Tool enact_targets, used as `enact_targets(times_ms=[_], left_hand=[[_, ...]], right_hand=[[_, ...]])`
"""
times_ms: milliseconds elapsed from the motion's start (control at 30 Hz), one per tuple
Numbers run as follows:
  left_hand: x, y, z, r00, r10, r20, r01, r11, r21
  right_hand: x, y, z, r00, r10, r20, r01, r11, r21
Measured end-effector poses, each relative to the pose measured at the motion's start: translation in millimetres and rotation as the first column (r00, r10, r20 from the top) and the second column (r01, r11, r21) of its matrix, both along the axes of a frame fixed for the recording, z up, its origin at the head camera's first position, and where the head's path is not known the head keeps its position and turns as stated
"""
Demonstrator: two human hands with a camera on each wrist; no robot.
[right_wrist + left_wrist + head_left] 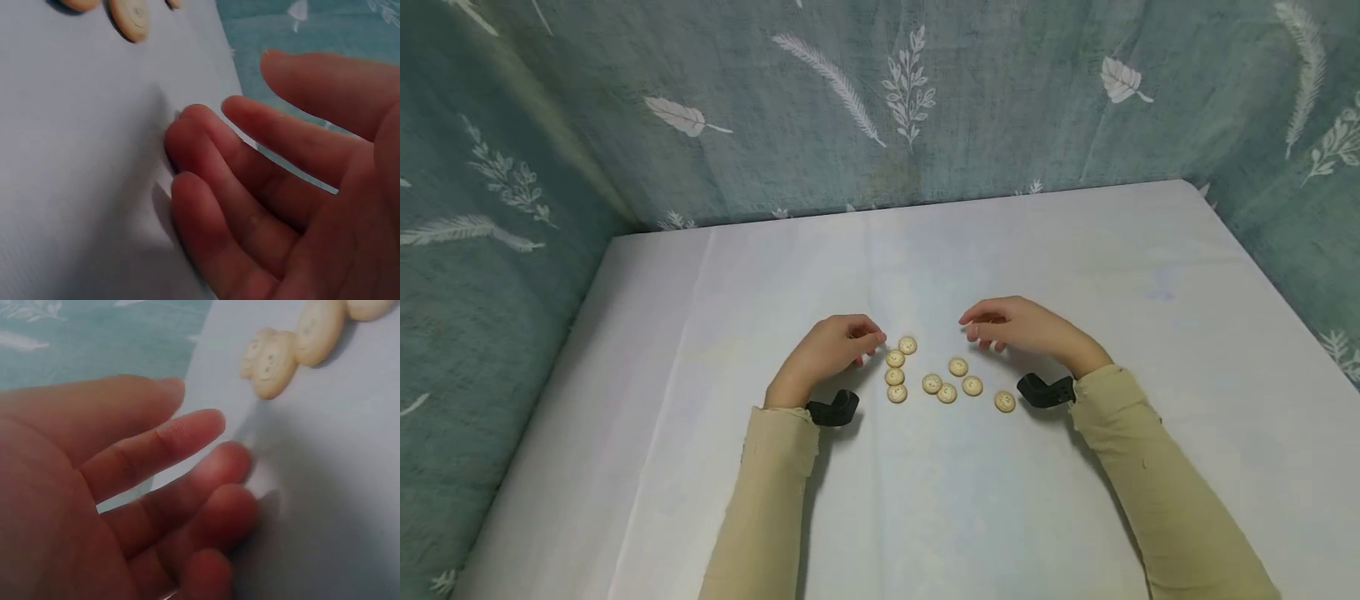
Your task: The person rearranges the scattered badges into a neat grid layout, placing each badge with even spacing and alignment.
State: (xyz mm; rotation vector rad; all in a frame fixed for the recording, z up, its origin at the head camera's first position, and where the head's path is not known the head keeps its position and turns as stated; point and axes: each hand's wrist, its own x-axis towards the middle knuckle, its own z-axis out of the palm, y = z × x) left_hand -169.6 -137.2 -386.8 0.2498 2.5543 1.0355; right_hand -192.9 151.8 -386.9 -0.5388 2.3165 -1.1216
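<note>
My L hand [829,350] & R hand [1026,325] have loose, free fingers [169,445] nr 9 round cookies [932,384] on the desk [985,508].

White table [970,500]; grey-green cloth [1015,92] behind and at sides, white leaf prints [1122,80].

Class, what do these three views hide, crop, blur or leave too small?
Head view: markings on the beige discs, too small to read.
Head view: palm of the left hand, hidden by its back.
Left wrist view: rightmost disc, cut off by the top edge.
Right wrist view: markings on the middle disc, blurred.
</note>
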Motion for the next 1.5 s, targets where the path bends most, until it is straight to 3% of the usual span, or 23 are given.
enact_targets(times_ms=[100,300,600,867,1133,1500], left_hand=[[1.6,4.8,-4.2,1.000,-0.021,-0.010,0.020,0.998,-0.057],[6.4,13.5,-6.7,0.996,-0.066,-0.064,0.058,0.990,-0.130],[10.6,22.6,-1.4,0.995,-0.067,-0.073,0.050,0.975,-0.215],[8.8,21.9,2.1,0.992,-0.061,-0.107,0.038,0.978,-0.205],[5.1,19.0,5.1,0.994,-0.051,-0.101,0.028,0.977,-0.212],[4.8,25.0,-3.9,0.994,-0.045,-0.096,0.023,0.975,-0.219]], right_hand=[[5.6,-4.7,-2.9,0.999,0.038,-0.008,-0.038,0.998,0.042],[14.4,-17.4,-3.4,0.979,0.170,-0.114,-0.150,0.975,0.165],[23.3,-29.1,3.0,0.953,0.232,-0.194,-0.180,0.951,0.253],[25.3,-32.2,7.7,0.964,0.183,-0.194,-0.127,0.954,0.270],[18.9,-34.8,8.8,0.967,0.176,-0.186,-0.130,0.964,0.233],[15.5,-24.7,6.0,0.968,0.179,-0.178,-0.148,0.973,0.176]])
